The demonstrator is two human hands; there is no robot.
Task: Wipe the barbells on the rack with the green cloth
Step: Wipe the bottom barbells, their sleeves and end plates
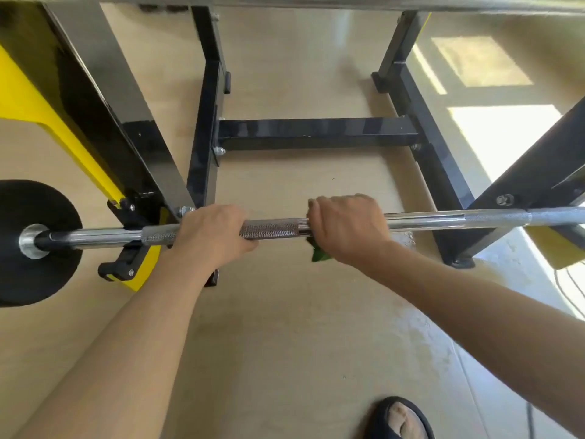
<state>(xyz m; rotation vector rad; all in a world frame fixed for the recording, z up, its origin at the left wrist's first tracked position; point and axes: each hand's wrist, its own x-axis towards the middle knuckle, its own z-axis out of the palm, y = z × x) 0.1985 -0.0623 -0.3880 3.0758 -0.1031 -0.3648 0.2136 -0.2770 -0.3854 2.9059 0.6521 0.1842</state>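
A chrome barbell (443, 218) lies across the black and yellow rack (139, 172), running left to right through the middle of the view. My left hand (212, 231) grips its knurled part near the left upright. My right hand (346, 228) is wrapped round the bar a little to the right, holding the green cloth (318, 251) against it. Only a small green corner of the cloth shows below that hand. A black weight plate (38, 274) sits on the bar's left end.
The rack's black floor frame (316, 133) stands on the tan floor behind the bar, with uprights slanting at left and right (538, 172). Another bar (380, 1) crosses the top edge. My foot in a black slipper (399, 418) is at the bottom.
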